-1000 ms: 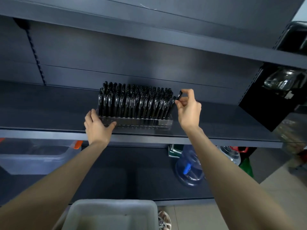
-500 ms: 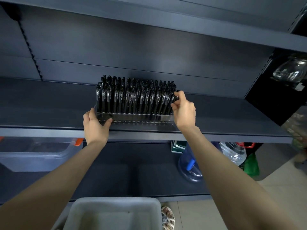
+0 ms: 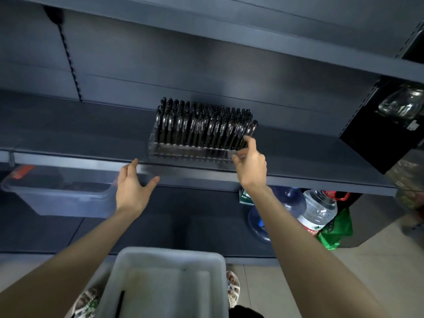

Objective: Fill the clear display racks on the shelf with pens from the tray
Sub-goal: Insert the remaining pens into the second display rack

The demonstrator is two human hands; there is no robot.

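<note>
The rack [image 3: 190, 154] stands packed on the shelf [image 3: 68, 138]; the right hand [image 3: 251, 167] sets fingers [image 3: 249, 143] on the end pen [image 3: 252, 128] at 3 o'clock, likely seating it, pinch unclear; the left hand [image 3: 133, 191] hovers wide, empty, at 7 o'clock

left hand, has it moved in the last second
Yes. The left hand has come off the clear rack's left corner, down and leftward to the shelf edge.

Dark shelf [image 3: 91, 138] carrying one full rack.
The shelf runs across the middle of the frame. A clear display rack [image 3: 192, 153] stands on it just right of centre, near the front edge, packed with upright black pens [image 3: 202, 127]. On the lower shelf [image 3: 183, 221], at left, sits a clear storage bin [image 3: 59, 196].
</note>
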